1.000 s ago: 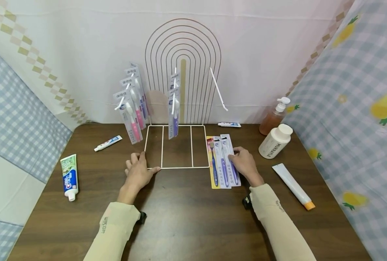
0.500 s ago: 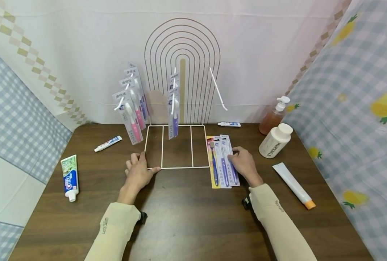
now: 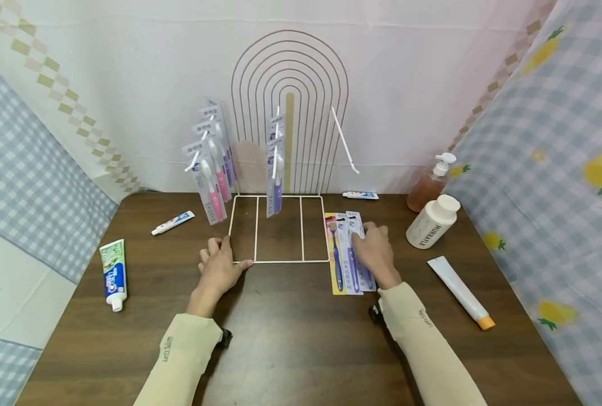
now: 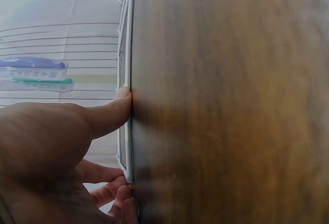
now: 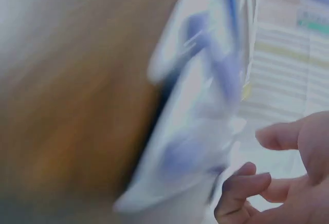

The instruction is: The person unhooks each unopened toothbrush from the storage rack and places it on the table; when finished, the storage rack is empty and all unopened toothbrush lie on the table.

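Lying flat on the table just right of the wire rack's base, long axes running away from the person: packaged toothbrushes, rightmost under the right hand (grip indiscernible); left hand, fingers straight, pressing the base's near-left corner.

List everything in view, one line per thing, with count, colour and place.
wire rack: one, white, arched back at the table's far edge, flat base frame on the table.
hanging toothbrush packs: several, pink and purple, on the rack's left and middle hooks.
flat toothbrush packs: three, blue and purple, right of the base.
toothpaste tubes: four; large one left, two small ones at the back, white one with orange cap right.
white bottle: one, right.
pump bottle: one, amber, behind it.
table: one, dark wood.
left hand: on the base's near left corner.
right hand: on the flat packs.
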The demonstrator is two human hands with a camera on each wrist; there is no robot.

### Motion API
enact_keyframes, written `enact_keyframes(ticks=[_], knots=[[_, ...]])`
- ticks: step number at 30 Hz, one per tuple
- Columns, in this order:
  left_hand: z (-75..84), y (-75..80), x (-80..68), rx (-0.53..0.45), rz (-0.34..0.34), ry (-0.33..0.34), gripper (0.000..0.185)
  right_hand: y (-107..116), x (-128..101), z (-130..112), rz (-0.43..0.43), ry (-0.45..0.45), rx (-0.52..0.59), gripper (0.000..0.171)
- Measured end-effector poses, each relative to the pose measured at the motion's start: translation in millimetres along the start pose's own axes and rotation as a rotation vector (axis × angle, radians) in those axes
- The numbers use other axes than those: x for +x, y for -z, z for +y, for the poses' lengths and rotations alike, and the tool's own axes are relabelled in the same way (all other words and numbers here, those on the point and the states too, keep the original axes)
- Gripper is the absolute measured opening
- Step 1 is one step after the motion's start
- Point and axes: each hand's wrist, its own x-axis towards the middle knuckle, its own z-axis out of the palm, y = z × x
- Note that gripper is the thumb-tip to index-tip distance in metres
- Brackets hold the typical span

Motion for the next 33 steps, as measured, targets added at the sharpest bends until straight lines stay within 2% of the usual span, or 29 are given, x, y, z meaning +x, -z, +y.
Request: enact_keyframes(ticks=[1,4,7,8,10,15,19,24,28,33], knots=[[0.5,-0.1,-0.2,-0.005,0.001,0.0,0.099,-6,11,4,0.025,0.048,0.031,0.064],[1.1,1.3,-0.8,-0.004,0.007,-0.003,0.1,-11,11,-27,0.063,0.166,0.099,0.058],[-0.4,3.9,-1.1,0.004,0.021,-0.01,0.1,-15,10,-64,0.071,0.302,0.211,0.051],[-0.6,4.4,-1.8,0.006,0.027,-0.011,0.1,-12,-2,-87,0.065,0.319,0.223,0.049],[-1.5,4.0,-2.8,0.009,0.032,-0.01,0.099,-14,-3,-109,0.05,0.392,0.27,0.047],[-0.3,-0.9,-4.7,0.002,0.029,0.002,0.097,-15,-2,-149,-0.019,0.465,0.331,0.054],[-0.3,-5.3,-2.6,-0.013,0.026,0.0,0.098,-13,0,-165,-0.065,0.473,0.391,0.055],[2.1,-9.1,-3.6,0.008,0.011,0.013,0.098,-13,3,-171,-0.083,0.488,0.447,0.04],[4.5,-8.1,-5.3,0.008,0.009,0.013,0.096,-11,2,-174,-0.062,0.508,0.494,0.023],[1.9,-3.9,-3.8,0.009,0.011,0.013,0.097,-8,1,-178,-0.044,0.513,0.58,0.016]])
